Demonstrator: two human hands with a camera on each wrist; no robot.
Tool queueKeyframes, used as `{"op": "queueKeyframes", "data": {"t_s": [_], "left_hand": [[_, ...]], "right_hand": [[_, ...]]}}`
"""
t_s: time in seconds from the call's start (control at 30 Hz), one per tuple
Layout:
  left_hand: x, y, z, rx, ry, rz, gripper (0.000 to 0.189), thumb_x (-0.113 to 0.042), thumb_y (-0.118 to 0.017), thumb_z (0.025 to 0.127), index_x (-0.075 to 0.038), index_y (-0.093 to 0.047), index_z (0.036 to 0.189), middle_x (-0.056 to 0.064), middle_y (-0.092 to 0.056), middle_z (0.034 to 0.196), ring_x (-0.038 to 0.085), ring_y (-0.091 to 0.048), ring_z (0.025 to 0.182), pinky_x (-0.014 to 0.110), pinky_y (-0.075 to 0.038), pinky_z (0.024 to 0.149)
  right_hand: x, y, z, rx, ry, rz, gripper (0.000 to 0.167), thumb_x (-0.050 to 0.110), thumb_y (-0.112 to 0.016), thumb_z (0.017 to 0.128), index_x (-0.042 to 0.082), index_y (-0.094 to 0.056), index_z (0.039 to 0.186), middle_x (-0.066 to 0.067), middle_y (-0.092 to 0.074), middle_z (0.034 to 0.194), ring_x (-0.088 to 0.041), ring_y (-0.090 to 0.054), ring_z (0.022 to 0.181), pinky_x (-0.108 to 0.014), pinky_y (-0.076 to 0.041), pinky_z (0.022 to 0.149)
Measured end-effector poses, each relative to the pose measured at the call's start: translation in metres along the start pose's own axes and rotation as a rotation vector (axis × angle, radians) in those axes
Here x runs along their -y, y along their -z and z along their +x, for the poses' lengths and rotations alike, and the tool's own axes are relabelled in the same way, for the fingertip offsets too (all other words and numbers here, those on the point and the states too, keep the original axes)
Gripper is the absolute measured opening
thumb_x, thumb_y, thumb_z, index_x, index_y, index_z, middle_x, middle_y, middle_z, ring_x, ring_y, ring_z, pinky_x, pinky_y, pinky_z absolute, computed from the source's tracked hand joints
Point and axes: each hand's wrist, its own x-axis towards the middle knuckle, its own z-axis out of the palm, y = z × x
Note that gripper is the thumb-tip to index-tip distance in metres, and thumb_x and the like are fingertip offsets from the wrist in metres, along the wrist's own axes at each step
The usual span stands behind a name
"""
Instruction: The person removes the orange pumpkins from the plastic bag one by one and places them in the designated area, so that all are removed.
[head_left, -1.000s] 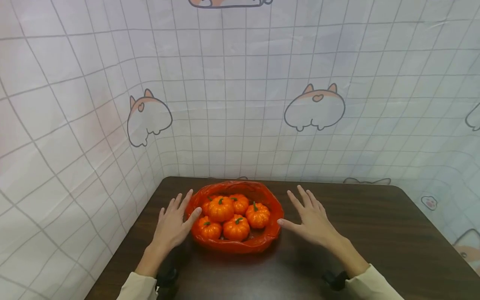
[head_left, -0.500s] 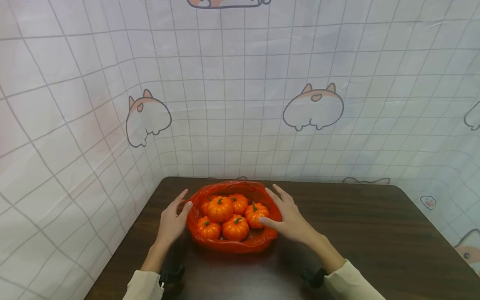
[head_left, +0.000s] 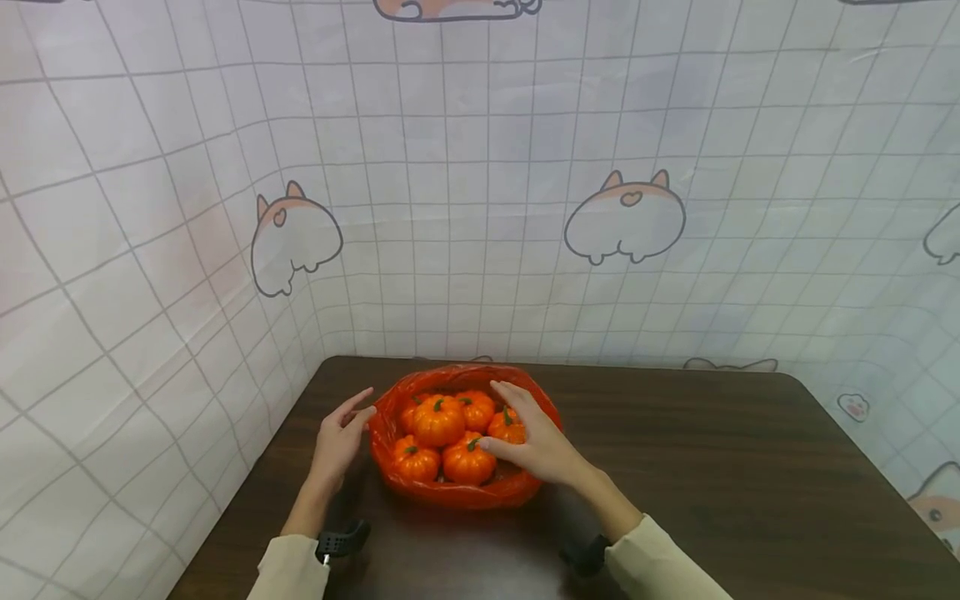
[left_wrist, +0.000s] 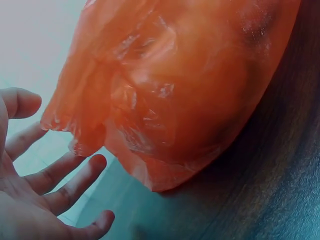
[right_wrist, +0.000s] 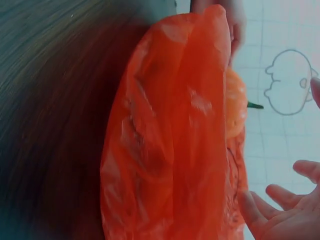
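Red bag (head_left: 461, 497) between the hands (head_left: 335, 447) (head_left: 542, 450)

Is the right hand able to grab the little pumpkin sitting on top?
Probably yes: the red bag is wide open, nothing covers the top pumpkin, and the right hand is close by, holding nothing.

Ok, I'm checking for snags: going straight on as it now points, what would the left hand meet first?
The left hand would likely meet the red bag first, at its left side; whether they already touch is unclear.
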Motion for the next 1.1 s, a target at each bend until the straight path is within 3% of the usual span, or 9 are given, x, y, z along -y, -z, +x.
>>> {"op": "queueKeyframes", "data": {"t_s": [0.13,0.23,0.33,0.4,0.5,0.57,0.63,0.87,1.1], "left_hand": [[0.005,-0.002,0.003,0.02,0.034,-0.045,0.043,-0.032,-0.057,0.105,-0.023,-0.057,0.147,0.012,-0.064,0.126,0.02,-0.065,0.095,0.032,-0.055,0.08],[0.008,-0.004,0.006,0.036,0.051,-0.075,0.043,-0.032,-0.059,0.105,-0.024,-0.059,0.147,0.004,-0.064,0.111,0.009,-0.052,0.068,0.024,-0.044,0.056],[0.003,-0.003,0.006,0.058,0.067,-0.089,0.044,-0.029,-0.059,0.105,-0.021,-0.057,0.148,0.007,-0.068,0.116,0.008,-0.048,0.062,0.022,-0.041,0.052],[-0.008,-0.001,0.0,0.077,0.078,-0.083,0.044,-0.027,-0.057,0.106,-0.018,-0.056,0.149,0.013,-0.067,0.13,0.01,-0.052,0.067,0.022,-0.042,0.053],[-0.021,0.003,-0.008,0.106,0.081,-0.067,0.044,-0.024,-0.054,0.107,-0.015,-0.054,0.15,0.018,-0.056,0.149,0.014,-0.064,0.089,0.024,-0.048,0.061],[-0.023,0.004,-0.01,0.119,0.073,-0.059,0.044,-0.024,-0.053,0.107,-0.015,-0.053,0.151,0.018,-0.053,0.152,0.018,-0.066,0.101,0.025,-0.052,0.069],[-0.017,0.004,-0.007,0.128,0.068,-0.057,0.044,-0.026,-0.052,0.108,-0.016,-0.052,0.151,0.017,-0.05,0.155,0.022,-0.067,0.113,0.028,-0.056,0.077],[0.014,0.001,0.009,0.129,0.036,-0.087,0.044,-0.032,-0.048,0.11,-0.023,-0.05,0.153,0.011,-0.047,0.158,0.03,-0.062,0.127,0.043,-0.057,0.099],[0.017,-0.001,0.01,0.147,-0.01,-0.124,0.046,-0.03,-0.047,0.11,-0.021,-0.048,0.155,0.011,-0.043,0.161,0.036,-0.057,0.135,0.051,-0.052,0.105]], "right_hand": [[0.0,-0.008,0.005,0.006,-0.008,0.056,0.084,0.048,-0.075,0.09,0.033,-0.031,0.16,-0.002,-0.027,0.168,-0.035,-0.04,0.147,-0.059,-0.038,0.118],[-0.002,-0.013,0.01,0.004,-0.016,0.071,0.083,0.049,-0.074,0.091,0.035,-0.031,0.16,-0.001,-0.03,0.166,-0.035,-0.042,0.146,-0.059,-0.039,0.117],[-0.004,-0.018,0.014,0.014,-0.034,0.098,0.081,0.05,-0.073,0.091,0.038,-0.031,0.159,0.0,-0.031,0.165,-0.035,-0.044,0.144,-0.06,-0.041,0.115],[-0.004,-0.022,0.017,0.025,-0.044,0.129,0.081,0.05,-0.073,0.091,0.038,-0.03,0.159,-0.001,-0.03,0.166,-0.037,-0.045,0.142,-0.06,-0.042,0.114],[-0.003,-0.027,0.02,0.03,-0.065,0.148,0.081,0.052,-0.073,0.091,0.041,-0.03,0.159,0.001,-0.029,0.166,-0.037,-0.048,0.141,-0.057,-0.046,0.112],[-0.003,-0.03,0.022,0.027,-0.071,0.148,0.081,0.053,-0.073,0.091,0.04,-0.03,0.159,0.001,-0.029,0.166,-0.035,-0.048,0.14,-0.055,-0.047,0.112],[-0.002,-0.033,0.025,0.022,-0.075,0.143,0.082,0.053,-0.073,0.09,0.038,-0.031,0.159,0.001,-0.031,0.166,-0.033,-0.048,0.14,-0.054,-0.048,0.111],[-0.003,-0.045,0.035,0.005,-0.083,0.13,0.083,0.051,-0.074,0.091,0.029,-0.034,0.159,-0.009,-0.035,0.163,-0.034,-0.049,0.138,-0.053,-0.049,0.11],[-0.003,-0.053,0.04,-0.008,-0.124,0.082,0.087,0.052,-0.074,0.089,0.022,-0.034,0.16,-0.011,-0.037,0.161,-0.034,-0.051,0.136,-0.055,-0.05,0.107]]}}
